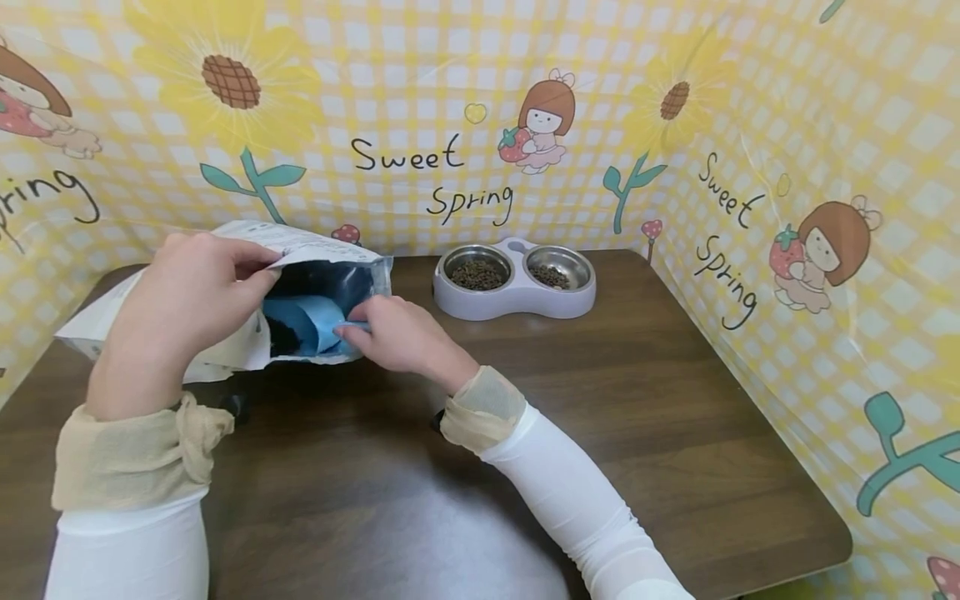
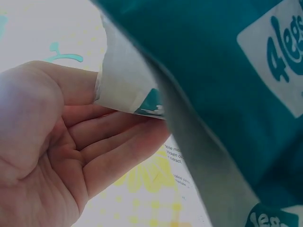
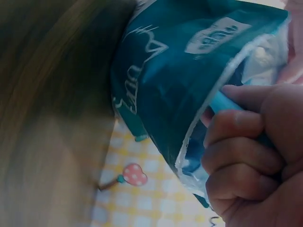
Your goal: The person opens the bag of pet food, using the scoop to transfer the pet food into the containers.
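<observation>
A pet food bag (image 1: 240, 348), white outside in the head view and teal (image 3: 156, 85) in the right wrist view, lies tilted with its mouth facing right. My left hand (image 1: 183, 292) pinches the bag's upper rim between thumb and fingers. In the right hand (image 1: 405, 335) is the handle of a blue scoop (image 1: 303, 321), whose bowl sits inside the bag mouth. Dark food shows at the scoop's left. From the right wrist, curled fingers wrap the blue handle (image 3: 226, 104). The left wrist view shows the left hand (image 2: 57, 146) against a folded bag edge.
A lavender double feeder (image 1: 491, 307) stands at the table's back, right of the bag. Brown kibble lies in both its metal bowls. Patterned yellow check sheets (image 1: 420, 83) rise behind and along the right of the brown wooden table (image 1: 480, 500).
</observation>
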Tool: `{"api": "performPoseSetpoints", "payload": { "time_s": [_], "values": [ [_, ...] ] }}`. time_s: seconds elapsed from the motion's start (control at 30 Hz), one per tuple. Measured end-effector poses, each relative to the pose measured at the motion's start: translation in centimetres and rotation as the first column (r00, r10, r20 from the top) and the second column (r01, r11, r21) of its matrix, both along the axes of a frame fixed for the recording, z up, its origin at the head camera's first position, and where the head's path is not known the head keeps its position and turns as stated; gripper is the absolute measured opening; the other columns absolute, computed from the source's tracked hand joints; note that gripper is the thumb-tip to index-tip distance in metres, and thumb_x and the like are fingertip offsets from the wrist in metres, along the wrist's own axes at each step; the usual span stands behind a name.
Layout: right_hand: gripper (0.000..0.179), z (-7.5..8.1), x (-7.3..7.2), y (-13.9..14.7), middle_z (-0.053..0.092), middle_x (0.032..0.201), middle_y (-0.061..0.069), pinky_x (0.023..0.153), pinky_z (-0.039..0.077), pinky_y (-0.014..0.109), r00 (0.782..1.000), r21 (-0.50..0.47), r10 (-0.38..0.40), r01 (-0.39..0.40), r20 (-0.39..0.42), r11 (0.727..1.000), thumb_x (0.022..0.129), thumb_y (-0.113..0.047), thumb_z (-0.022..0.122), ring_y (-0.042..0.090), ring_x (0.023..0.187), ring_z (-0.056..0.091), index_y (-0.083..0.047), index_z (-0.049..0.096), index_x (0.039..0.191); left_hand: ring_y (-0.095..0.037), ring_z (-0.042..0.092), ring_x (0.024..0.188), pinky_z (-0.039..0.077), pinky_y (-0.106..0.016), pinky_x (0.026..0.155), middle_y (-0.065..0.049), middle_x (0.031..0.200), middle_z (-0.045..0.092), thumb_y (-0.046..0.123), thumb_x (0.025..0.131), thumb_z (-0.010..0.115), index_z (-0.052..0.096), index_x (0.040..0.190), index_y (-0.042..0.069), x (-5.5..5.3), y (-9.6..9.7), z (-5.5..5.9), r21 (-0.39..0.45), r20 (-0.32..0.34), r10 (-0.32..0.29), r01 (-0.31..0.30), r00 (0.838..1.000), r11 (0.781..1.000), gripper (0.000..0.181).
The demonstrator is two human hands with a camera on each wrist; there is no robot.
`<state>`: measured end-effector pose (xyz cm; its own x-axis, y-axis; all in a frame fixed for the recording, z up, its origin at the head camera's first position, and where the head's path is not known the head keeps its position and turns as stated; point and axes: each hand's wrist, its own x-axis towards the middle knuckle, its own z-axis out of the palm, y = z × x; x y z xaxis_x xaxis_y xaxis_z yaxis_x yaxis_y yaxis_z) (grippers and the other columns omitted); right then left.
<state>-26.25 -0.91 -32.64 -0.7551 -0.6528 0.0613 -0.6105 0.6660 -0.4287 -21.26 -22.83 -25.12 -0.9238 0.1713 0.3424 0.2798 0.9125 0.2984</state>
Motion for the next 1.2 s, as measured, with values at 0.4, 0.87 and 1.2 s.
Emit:
{"api": "performPoseSetpoints", "payload": {
  "time_s": [0.4, 0.87, 1.2],
  "values": [
    [0.054, -0.3, -1.0, 0.5, 0.044, 0.056, -0.004, 0.053, 0.03, 0.023, 0.909, -0.272, 0.064, 0.056, 0.411, 0.961, 0.114, -0.034, 0.058, 0.012, 0.051, 0.038, -0.009, 0.063, 0.066, -0.05, 0.073, 0.099, 0.055, -0.065, 0.084, -0.032, 0.109, 0.08, 0.015, 0.105, 0.064, 0.076, 0.129, -0.005, 0.0, -0.1, -0.1, -0.011, 0.031, 0.009, -0.008, 0.999, 1.0, 0.033],
    [0.043, -0.5, -1.5, 1.2, 0.041, 0.059, -0.005, 0.049, 0.024, 0.023, 0.67, -0.407, 0.146, 0.251, 0.728, 0.878, 0.114, -0.031, 0.056, 0.01, 0.049, 0.03, 0.008, 0.073, 0.113, -0.05, 0.073, 0.098, 0.057, -0.062, 0.08, -0.032, 0.111, 0.079, 0.015, 0.105, 0.065, 0.075, 0.131, -0.005, 0.0, -0.1, -0.1, 0.002, 0.045, 0.018, -0.018, 0.999, 1.0, 0.034],
    [0.041, -0.3, -2.7, 2.8, 0.038, 0.059, -0.007, 0.049, 0.022, 0.022, 0.635, -0.422, 0.157, 0.29, 0.756, 0.859, 0.114, -0.031, 0.056, 0.008, 0.051, 0.029, 0.007, 0.072, 0.115, -0.05, 0.073, 0.1, 0.056, -0.06, 0.079, -0.032, 0.111, 0.08, 0.015, 0.105, 0.064, 0.075, 0.132, -0.003, -0.1, -0.2, -0.1, 0.011, 0.037, 0.035, -0.035, 0.999, 0.999, 0.034]
  ]
}}
